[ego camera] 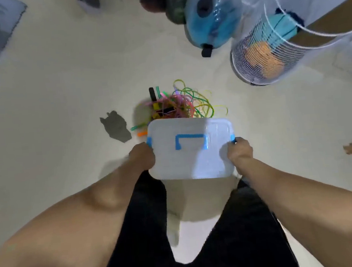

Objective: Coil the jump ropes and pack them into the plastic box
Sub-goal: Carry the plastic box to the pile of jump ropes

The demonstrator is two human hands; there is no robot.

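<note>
Both bare forearms reach forward and down, holding a lidded translucent plastic box (pixel 191 153) above the pale floor (pixel 59 90). The left hand (pixel 142 157) grips its left edge by the blue latch; the right hand (pixel 239 151) curls round the right edge. A tangled heap of coloured jump ropes (pixel 181 103) lies on the floor just beyond the box, uncoiled.

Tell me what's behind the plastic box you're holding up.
A tangled pile of jump ropes lies on the floor beyond the plastic box, which the left hand and right hand hold by its sides. The box covers the pile's near edge.
</note>
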